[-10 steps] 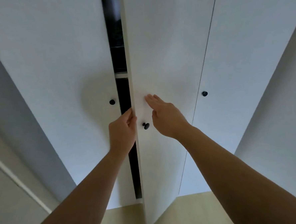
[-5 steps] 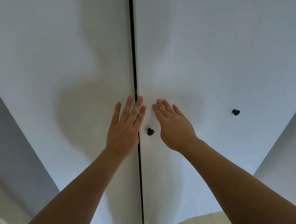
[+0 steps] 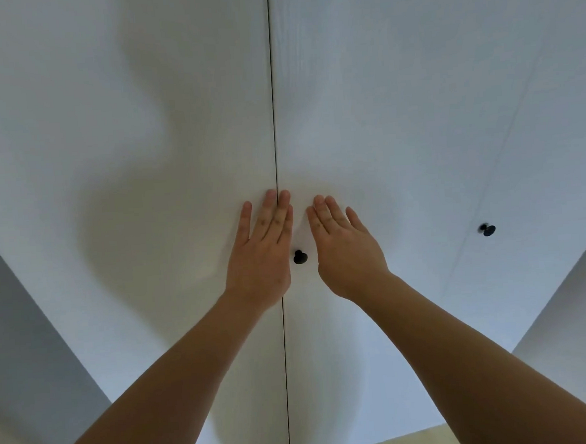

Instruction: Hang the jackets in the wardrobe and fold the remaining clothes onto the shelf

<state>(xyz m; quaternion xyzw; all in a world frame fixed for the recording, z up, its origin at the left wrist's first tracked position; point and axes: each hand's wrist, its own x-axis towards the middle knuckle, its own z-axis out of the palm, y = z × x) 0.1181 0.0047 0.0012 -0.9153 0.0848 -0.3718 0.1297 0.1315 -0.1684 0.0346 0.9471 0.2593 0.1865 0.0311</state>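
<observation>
1. Both hands lie flat, fingers straight, holding nothing: left hand point(image 3: 263, 258) across the seam point(image 3: 271, 86), right hand point(image 3: 346, 253) on the right door point(image 3: 381, 120) beside its knob point(image 3: 300, 257).
2. Wardrobe point(image 3: 144, 162) appears shut; no jackets visible.
3. Press evenly near the seam until both doors sit flush.

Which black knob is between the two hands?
The knob beside the middle door gap, flanked by the left hand and right hand. The other knob sits far off right.
</observation>
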